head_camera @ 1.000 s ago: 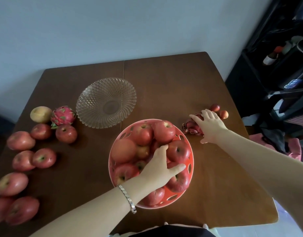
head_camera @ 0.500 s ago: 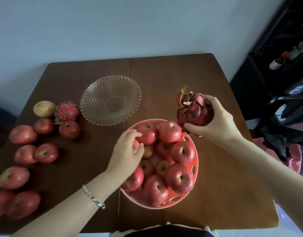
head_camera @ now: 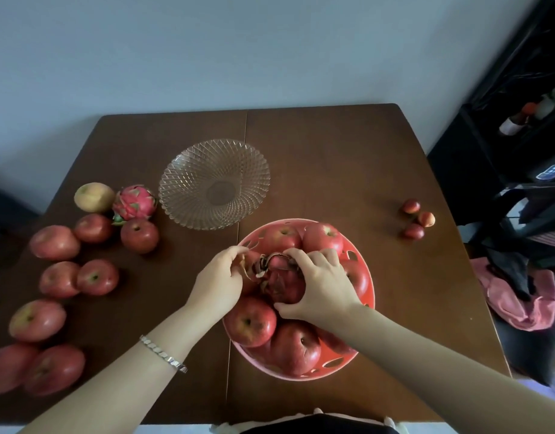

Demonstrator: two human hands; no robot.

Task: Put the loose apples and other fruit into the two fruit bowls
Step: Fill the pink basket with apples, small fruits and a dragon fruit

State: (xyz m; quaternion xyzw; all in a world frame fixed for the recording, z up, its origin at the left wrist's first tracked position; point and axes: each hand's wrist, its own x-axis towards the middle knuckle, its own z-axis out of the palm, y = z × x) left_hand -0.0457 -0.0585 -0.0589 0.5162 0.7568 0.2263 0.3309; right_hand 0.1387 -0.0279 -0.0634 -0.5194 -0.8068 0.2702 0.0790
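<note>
A person's right hand (head_camera: 320,285) grips a dark dragon fruit (head_camera: 284,285) atop the apples in the red bowl (head_camera: 365,303); the left hand (head_camera: 221,278) pinches its dry leaves. Settling it seems underway; next, loose apples (head_camera: 96,277) on the desk (head_camera: 348,170) likely need the empty glass bowl (head_camera: 215,183).

A dark brown wooden counter (head_camera: 332,158) with a seam running down its middle stands against a plain pale grey-blue wall (head_camera: 238,48). To the counter's right stands a black shelving unit (head_camera: 520,145) holding dim clutter; below it, beside the counter's right edge, lies crumpled pink cloth (head_camera: 520,302). The light is soft and dim.
</note>
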